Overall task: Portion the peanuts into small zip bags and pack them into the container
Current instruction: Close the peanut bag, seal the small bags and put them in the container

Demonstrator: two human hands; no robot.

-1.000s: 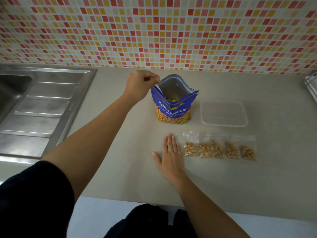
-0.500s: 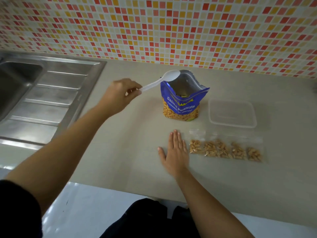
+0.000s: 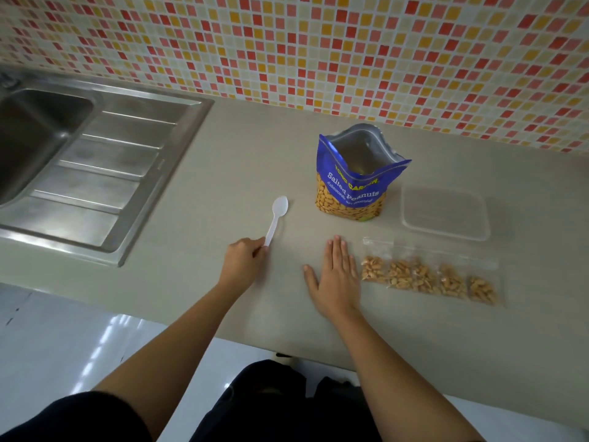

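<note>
Peanut bag (image 3: 350, 193) stands open; left hand (image 3: 243, 261) seemingly pinches spoon (image 3: 276, 216); right hand (image 3: 336, 277) flat beside zip bags (image 3: 430, 277).

Left grip (image 3: 243, 261) pinches spoon (image 3: 278, 218); right grip (image 3: 336, 279) flat, fingers straight.

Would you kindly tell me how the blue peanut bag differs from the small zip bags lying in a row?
The blue peanut bag stands upright with its mouth open, while the small zip bags lie flat in a row. The blue peanut bag is a single, larger, printed pack; the small zip bags are several, smaller and clear. Both sit on the counter and show peanuts.
</note>
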